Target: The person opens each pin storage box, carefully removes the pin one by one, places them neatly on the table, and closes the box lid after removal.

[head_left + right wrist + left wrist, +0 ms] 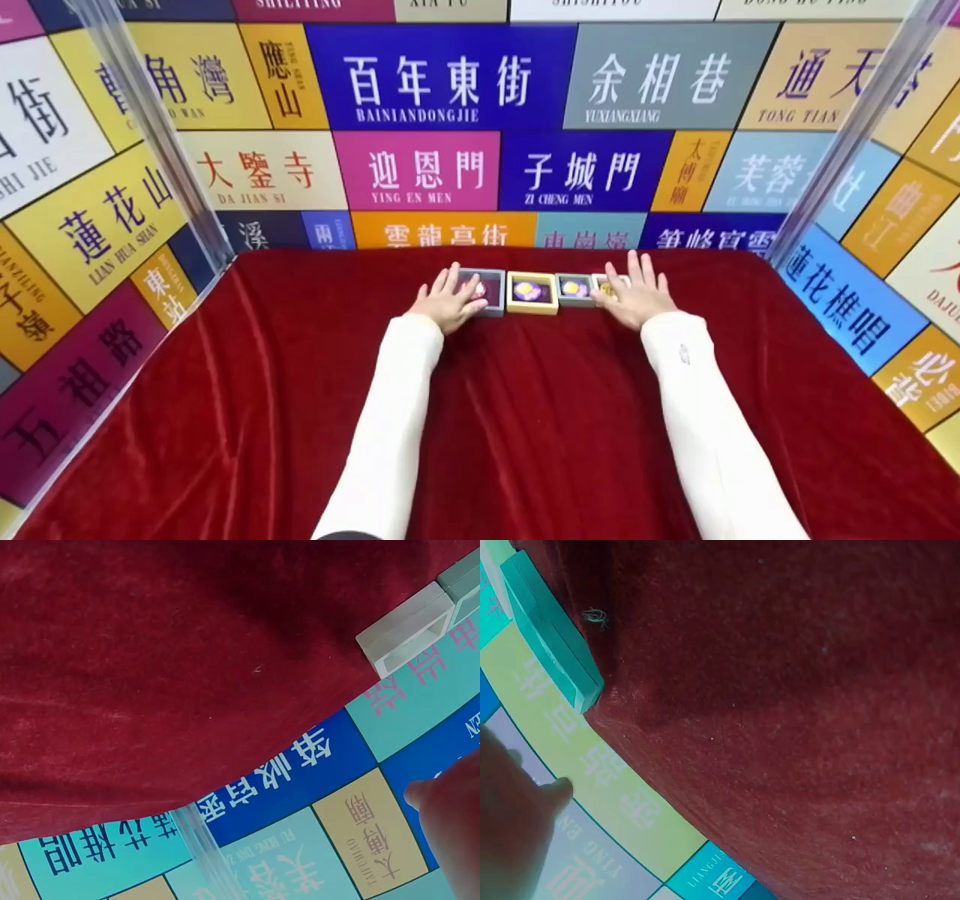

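Observation:
Four small open-topped boxes stand side by side near the cloth's far edge. My left hand (450,300), fingers outstretched, lies over the left part of the blue-grey box (493,304). Beside that is a yellow box (532,308) with a purple-and-yellow piece (526,291) inside. Then comes a smaller grey-green box (575,301) holding a similar piece (574,288). At the right end, my right hand (640,295) has its fingers spread over a white box (405,626), partly hiding it. The left wrist view shows a teal-looking box (551,634) beside the left hand (510,817).
A dark red velvet cloth (525,420) with soft folds covers the table. Colourful panels with Chinese lettering (435,79) rise behind and at both sides. Clear upright posts (161,127) stand at the table's far left and far right corners.

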Demonstrator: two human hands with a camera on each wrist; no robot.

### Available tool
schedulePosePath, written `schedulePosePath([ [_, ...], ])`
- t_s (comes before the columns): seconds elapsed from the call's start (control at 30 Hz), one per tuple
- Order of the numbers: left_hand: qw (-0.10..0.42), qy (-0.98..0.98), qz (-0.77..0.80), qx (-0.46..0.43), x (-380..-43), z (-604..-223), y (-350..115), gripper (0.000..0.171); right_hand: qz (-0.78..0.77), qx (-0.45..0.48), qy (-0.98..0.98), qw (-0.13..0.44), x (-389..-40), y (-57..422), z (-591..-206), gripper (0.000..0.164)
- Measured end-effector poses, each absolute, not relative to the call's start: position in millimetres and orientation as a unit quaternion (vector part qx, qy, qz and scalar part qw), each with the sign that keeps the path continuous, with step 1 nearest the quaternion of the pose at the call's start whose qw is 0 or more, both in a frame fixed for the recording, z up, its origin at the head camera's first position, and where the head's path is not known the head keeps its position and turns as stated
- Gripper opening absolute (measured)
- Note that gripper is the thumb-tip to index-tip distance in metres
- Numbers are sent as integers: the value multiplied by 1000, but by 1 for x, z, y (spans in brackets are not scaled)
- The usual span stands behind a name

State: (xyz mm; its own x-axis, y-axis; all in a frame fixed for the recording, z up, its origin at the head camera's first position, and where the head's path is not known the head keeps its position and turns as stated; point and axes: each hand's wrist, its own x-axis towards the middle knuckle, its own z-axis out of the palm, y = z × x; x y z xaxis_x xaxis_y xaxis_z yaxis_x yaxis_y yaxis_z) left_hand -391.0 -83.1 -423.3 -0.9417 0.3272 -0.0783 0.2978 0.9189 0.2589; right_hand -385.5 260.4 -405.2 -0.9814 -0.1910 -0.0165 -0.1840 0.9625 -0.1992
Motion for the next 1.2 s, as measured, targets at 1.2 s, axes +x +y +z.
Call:
schedulePosePath([
  [1.2, -11, 982, 18, 187, -341, -436, -78, 31, -254, -74, 953, 145, -333, 225, -410, 83],
])
